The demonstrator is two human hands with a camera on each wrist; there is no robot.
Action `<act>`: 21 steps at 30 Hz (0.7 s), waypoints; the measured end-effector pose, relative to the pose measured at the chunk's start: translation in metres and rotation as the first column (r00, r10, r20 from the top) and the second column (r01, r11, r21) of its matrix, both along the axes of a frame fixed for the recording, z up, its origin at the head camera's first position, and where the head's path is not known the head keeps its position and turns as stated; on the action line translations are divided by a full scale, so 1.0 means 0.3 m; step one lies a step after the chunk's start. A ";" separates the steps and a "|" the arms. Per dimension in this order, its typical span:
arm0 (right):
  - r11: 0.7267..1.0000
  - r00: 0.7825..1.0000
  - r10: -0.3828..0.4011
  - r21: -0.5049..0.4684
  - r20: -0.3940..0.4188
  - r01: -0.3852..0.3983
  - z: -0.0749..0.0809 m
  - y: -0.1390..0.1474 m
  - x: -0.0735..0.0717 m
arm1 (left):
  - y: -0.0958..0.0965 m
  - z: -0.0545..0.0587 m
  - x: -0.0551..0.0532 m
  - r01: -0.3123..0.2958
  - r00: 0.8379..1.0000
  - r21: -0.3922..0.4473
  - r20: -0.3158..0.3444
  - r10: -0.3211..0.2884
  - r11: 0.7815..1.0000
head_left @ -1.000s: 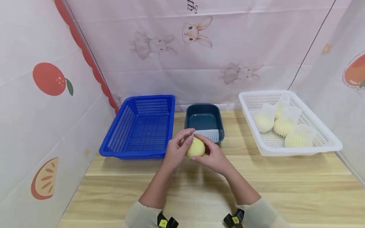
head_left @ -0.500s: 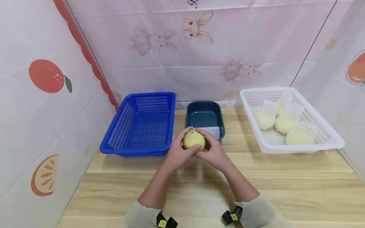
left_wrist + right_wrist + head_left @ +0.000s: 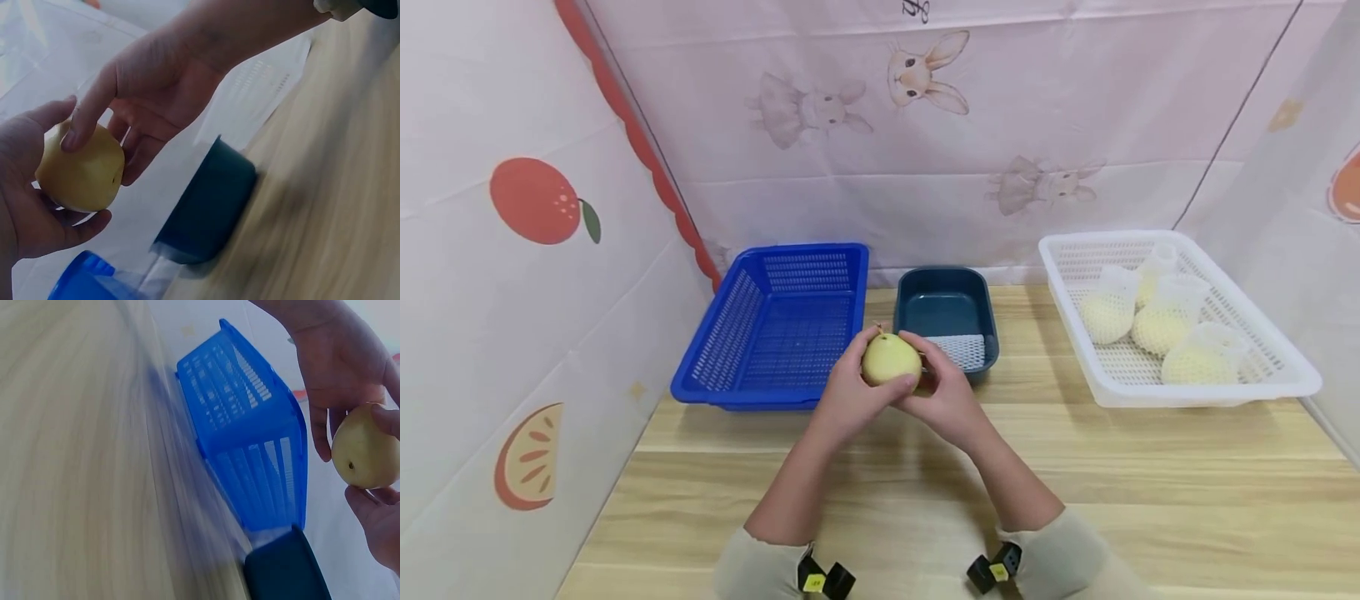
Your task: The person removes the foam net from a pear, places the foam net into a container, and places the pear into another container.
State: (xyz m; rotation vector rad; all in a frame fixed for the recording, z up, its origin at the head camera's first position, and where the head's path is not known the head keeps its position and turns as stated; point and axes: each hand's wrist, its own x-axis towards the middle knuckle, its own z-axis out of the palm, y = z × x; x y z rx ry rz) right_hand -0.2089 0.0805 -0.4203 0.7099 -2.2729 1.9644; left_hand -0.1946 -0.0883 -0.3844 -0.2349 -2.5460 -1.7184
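Note:
Both hands hold one round, pale yellow pear (image 3: pixel 891 360) above the table, in front of the dark teal tub. My left hand (image 3: pixel 847 392) cups its left side, and the thumb lies across the front of the fruit. On the other side, my right hand (image 3: pixel 946 404) grips it with curled fingers. Its short stalk end faces up and away in the head view. The left wrist view shows the pear (image 3: pixel 84 169) bare between the fingers of both hands. From the right wrist, a small dark spot shows on the pear (image 3: pixel 365 450).
A blue slotted basket (image 3: pixel 703 396) stands at the left. The teal tub (image 3: pixel 943 304) behind the hands holds a white foam net (image 3: pixel 962 352). At the right, a white basket (image 3: pixel 1210 398) contains several net-wrapped pears (image 3: pixel 1161 329). Printed cloth walls enclose the wooden table (image 3: pixel 880 517).
The pear has been turned between the hands, so its stalk end now shows on top. Both hands have moved slightly left with it.

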 end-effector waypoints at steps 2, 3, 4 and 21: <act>1.000 1.000 0.009 -0.005 -0.002 -0.009 0.006 -0.022 0.001 | -0.021 0.014 0.000 -0.010 1.000 -0.022 -0.017 0.009 1.000; 1.000 1.000 0.012 -0.010 0.001 -0.012 0.009 -0.032 0.001 | -0.034 0.021 -0.001 -0.013 0.999 -0.030 -0.033 0.012 0.999; 1.000 1.000 0.017 -0.016 0.006 -0.017 0.011 -0.043 0.001 | -0.048 0.028 -0.001 -0.020 0.999 -0.031 -0.047 0.019 0.999; 0.874 0.968 0.128 0.486 -0.216 -0.007 -0.043 -0.178 -0.003 | -0.355 0.040 -0.083 -0.171 0.984 -0.375 -0.028 0.174 0.911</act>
